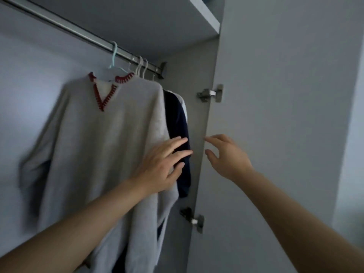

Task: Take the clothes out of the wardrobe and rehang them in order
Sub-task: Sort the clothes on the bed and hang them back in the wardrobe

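Observation:
A light grey sweater [94, 146] with a red-stitched V-neck hangs from a pale blue hanger [114, 56] on the metal rail [65, 26]. Behind it on white hangers [142, 67] hang a dark navy garment [177, 123] and a white one [183, 101], mostly hidden. My left hand [163, 164] lies with straight fingers on the sweater's right edge, fingertips over the navy garment. My right hand [226, 156] hovers in front of the wardrobe side panel, fingers spread and relaxed, holding nothing.
The wardrobe's side panel [197, 75] stands right of the clothes. The open door [285, 115] is attached by two metal hinges [211, 93]. A shelf [206, 16] runs above the rail. The rail's left stretch is bare.

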